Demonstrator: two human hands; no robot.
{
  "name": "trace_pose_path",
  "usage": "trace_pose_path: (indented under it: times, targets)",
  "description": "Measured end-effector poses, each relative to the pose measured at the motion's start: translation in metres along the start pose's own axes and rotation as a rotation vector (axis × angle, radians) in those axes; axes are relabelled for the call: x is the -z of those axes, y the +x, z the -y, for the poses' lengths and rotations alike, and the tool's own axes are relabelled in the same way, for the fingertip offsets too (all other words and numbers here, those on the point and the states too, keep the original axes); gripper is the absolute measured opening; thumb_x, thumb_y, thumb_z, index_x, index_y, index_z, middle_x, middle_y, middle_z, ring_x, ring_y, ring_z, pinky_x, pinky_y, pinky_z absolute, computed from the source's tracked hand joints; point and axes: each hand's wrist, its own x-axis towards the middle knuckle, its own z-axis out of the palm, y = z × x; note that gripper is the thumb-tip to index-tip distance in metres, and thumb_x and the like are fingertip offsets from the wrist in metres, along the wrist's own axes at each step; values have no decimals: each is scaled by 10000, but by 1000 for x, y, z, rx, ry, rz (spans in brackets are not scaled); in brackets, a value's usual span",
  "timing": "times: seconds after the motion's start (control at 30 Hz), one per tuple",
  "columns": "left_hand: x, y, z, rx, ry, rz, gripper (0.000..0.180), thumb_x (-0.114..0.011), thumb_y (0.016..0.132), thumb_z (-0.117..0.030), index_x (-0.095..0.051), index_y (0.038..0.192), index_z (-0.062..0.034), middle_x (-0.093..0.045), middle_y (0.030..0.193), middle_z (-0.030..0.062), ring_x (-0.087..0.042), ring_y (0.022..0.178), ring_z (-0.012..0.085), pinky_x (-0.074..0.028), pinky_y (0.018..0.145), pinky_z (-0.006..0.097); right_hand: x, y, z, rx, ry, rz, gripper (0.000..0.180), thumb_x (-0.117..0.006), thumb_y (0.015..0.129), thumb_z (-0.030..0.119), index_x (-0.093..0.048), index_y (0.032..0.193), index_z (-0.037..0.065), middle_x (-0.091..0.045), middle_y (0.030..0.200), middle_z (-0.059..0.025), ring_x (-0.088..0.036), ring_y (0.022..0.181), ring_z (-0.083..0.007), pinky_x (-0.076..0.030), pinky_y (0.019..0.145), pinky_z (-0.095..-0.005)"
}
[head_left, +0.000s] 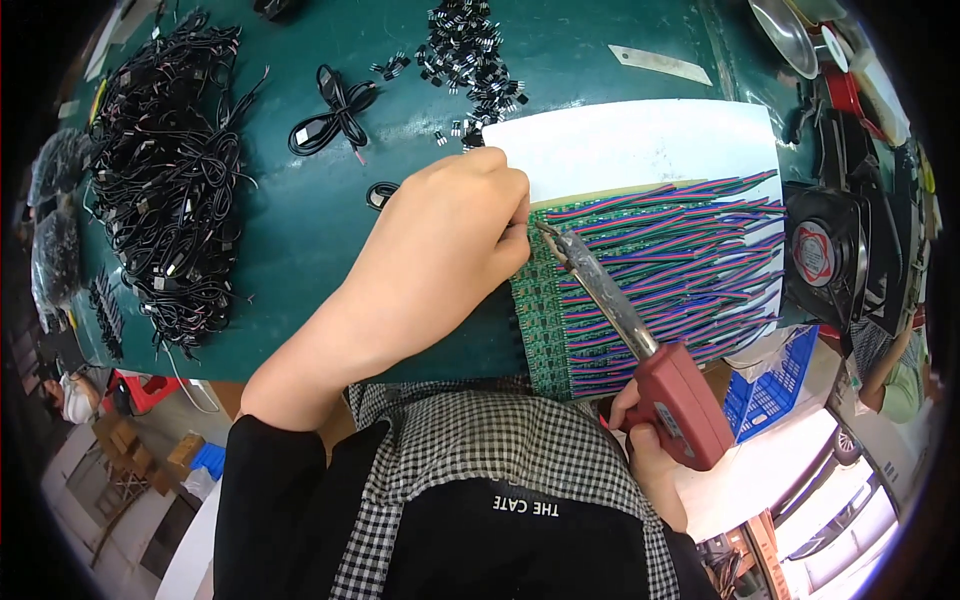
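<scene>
Soldering iron [612, 300]: red handle clasped in right hand [648, 440], tip on green circuit boards [548, 300] at worktop [300, 210] front. Left hand [455, 235]: grip pinched closed at the boards' edge; contents indiscernible. Striped wires [690, 260] alongside.

Holding a red-handled soldering iron [640, 330] in the right hand [645, 450], tip meeting the green circuit boards [545, 320]; left hand [450, 235] pinching beside it, multicoloured wires [680, 260] fanning rightward.

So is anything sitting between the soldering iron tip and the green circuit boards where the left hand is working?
Nothing visible does. The soldering iron, held in the right hand, has its tip at the upper edge of the green circuit boards, right beside the left hand. The coloured ribbon wires lie to the right.
</scene>
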Motion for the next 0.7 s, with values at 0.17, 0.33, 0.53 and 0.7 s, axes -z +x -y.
trace_pose_path:
  times: [0.17, 0.33, 0.53, 0.7]
  targets:
    - [1, 1, -3, -19, -5, -33, 91, -580, 689, -24, -503, 676, 23, -507, 704, 140, -540, 713, 312, -442, 650, 408, 8, -14, -20, 76, -216, -56, 526, -733, 639, 83, -543, 1116, -27, -635, 887, -117, -628, 669, -170, -494, 590, -252]
    - [-1, 2, -2, -34, 0, -49, 94, -579, 690, -22, -500, 673, 27, -506, 701, 143, -539, 710, 313, -443, 649, 408, 5, -13, -16, 111, -519, -99, 390, -723, 578, 40, -649, 959, 12, -637, 948, -143, -650, 727, -229, -500, 621, -270]
    - [1, -1, -1, -30, 39, -60, 86, -586, 680, -6, -510, 711, 20, -513, 722, 140, -545, 709, 307, -445, 638, 385, -12, 5, 17, 18, 211, -128, 536, -733, 720, 265, -523, 1133, -5, -619, 923, -112, -603, 701, -153, -448, 573, -240]
    - [1, -6, -5, -89, 98, -40, 73, -574, 699, 4, -531, 758, -2, -533, 820, 134, -537, 824, 300, -435, 704, 361, -14, 0, 14, 14, 112, -291, 749, -633, 720, 603, -464, 1110, -13, -546, 968, -71, -517, 562, -139, -383, 496, -227]
